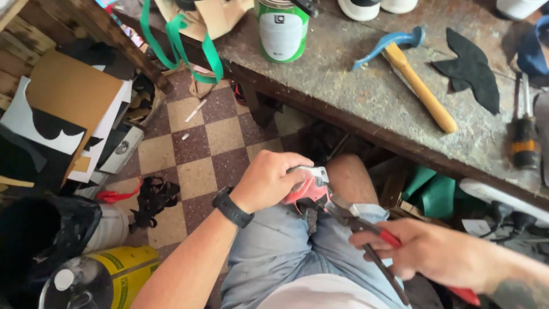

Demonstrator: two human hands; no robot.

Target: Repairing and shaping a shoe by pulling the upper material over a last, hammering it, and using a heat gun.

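My left hand (267,180) is clamped over a red and white shoe (306,186) that rests on my lap, just above my knee. A black watch sits on that wrist. My right hand (440,252) grips red-handled pliers (366,226), whose metal jaws reach left and meet the shoe's edge under my left hand. Most of the shoe is hidden by my fingers. I sit in light denim shorts in front of a worn workbench (354,97).
On the bench lie a wooden-handled hammer (420,86) with a blue head, a green and white can (282,30), a black leather cutout (472,68) and a screwdriver (523,140). Cardboard, a yellow can (123,272) and black scraps crowd the checkered floor at left.
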